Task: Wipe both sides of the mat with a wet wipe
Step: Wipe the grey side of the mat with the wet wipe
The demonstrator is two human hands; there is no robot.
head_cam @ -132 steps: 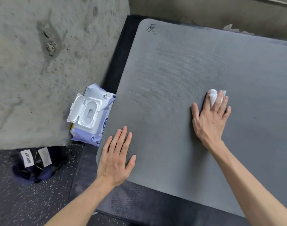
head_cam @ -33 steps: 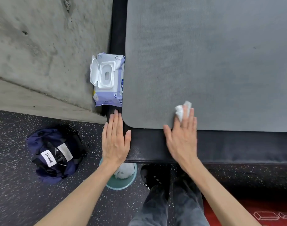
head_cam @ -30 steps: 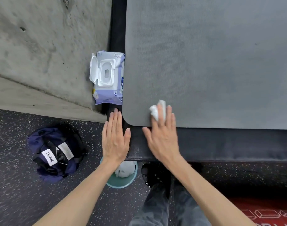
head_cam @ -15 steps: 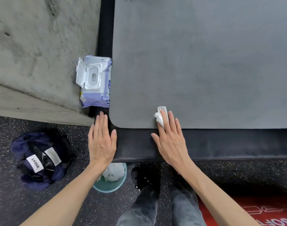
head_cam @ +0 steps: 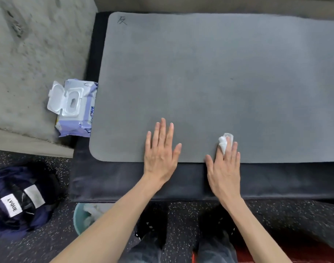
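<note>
Wiping the near edge of the mat (head_cam: 209,82), wet wipe (head_cam: 225,142) pinned under right hand (head_cam: 224,168) fingers; left hand (head_cam: 160,152) spread flat, bracing. Next, probably: sweep onward, then flip.

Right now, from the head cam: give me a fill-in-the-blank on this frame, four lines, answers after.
1. The right hand presses a white ____ onto the mat.
2. The left hand lies ____ on the mat, holding nothing.
3. The wipes pack beside the mat has its lid ____.
4. The bag on the floor bears a label reading ____.

Answers: wet wipe; flat; open; LVQUE
</note>
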